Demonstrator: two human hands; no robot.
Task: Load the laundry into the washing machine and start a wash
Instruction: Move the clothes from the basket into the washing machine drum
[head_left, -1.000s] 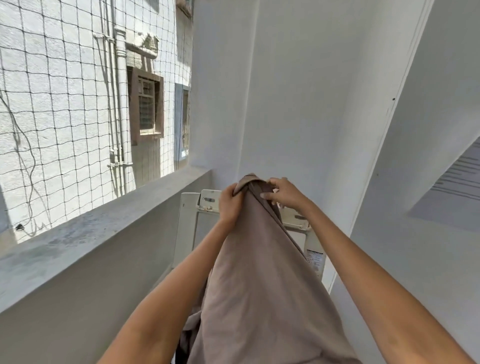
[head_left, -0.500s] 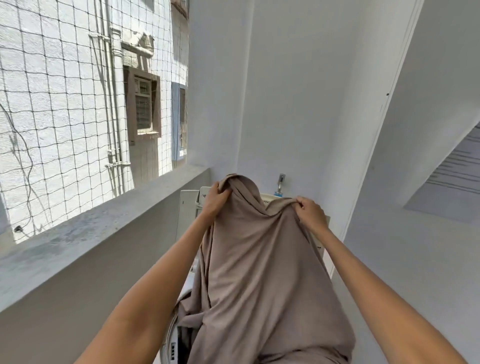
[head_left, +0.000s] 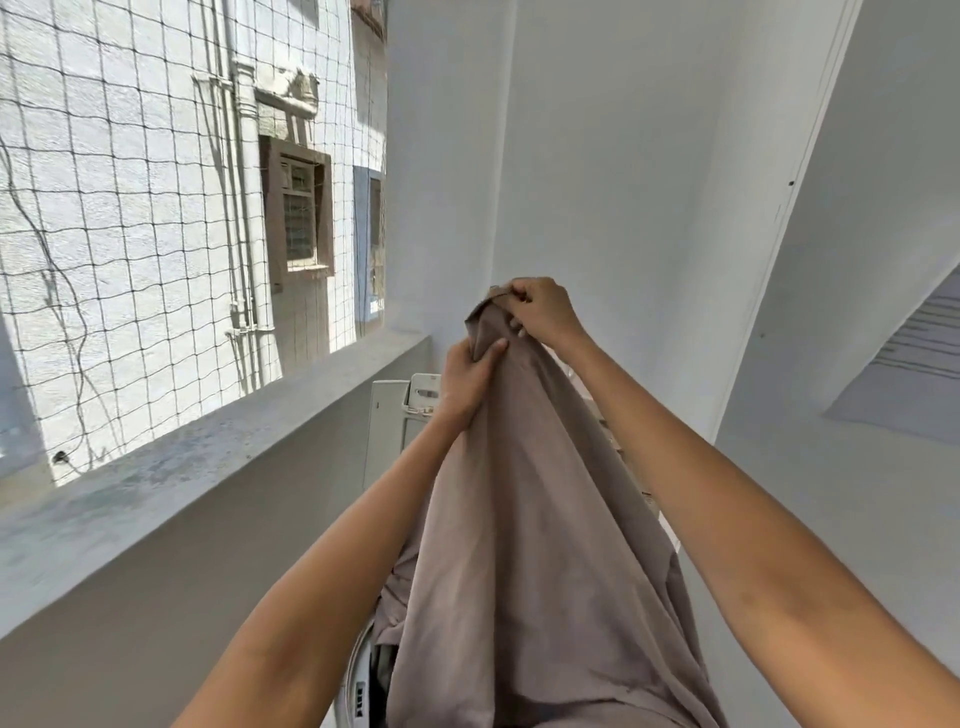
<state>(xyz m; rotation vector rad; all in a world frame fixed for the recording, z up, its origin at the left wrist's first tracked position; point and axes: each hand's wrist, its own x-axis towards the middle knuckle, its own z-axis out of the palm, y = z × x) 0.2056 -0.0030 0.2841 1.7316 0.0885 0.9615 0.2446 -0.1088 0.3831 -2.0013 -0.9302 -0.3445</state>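
Observation:
A large taupe cloth (head_left: 530, 545) hangs in front of me, held up by its top edge. My right hand (head_left: 540, 312) pinches the topmost fold. Just below it, my left hand (head_left: 467, 384) grips the cloth's left edge. The cloth drapes down over the white top-loading washing machine (head_left: 387, 431), whose raised lid shows behind my left hand. At the bottom, part of the machine's rim and opening (head_left: 363, 675) peeks out beside the cloth, with some dark laundry inside. Most of the machine is hidden by the cloth.
A grey concrete ledge (head_left: 171, 478) runs along the left, with a wire net (head_left: 156, 208) above it. White walls (head_left: 623, 182) close in behind and to the right of the machine.
My hands, spread apart on the cloth's top edge half a second ago, have come together. The right hand rose and now pinches the cloth above the left, bunching the top.

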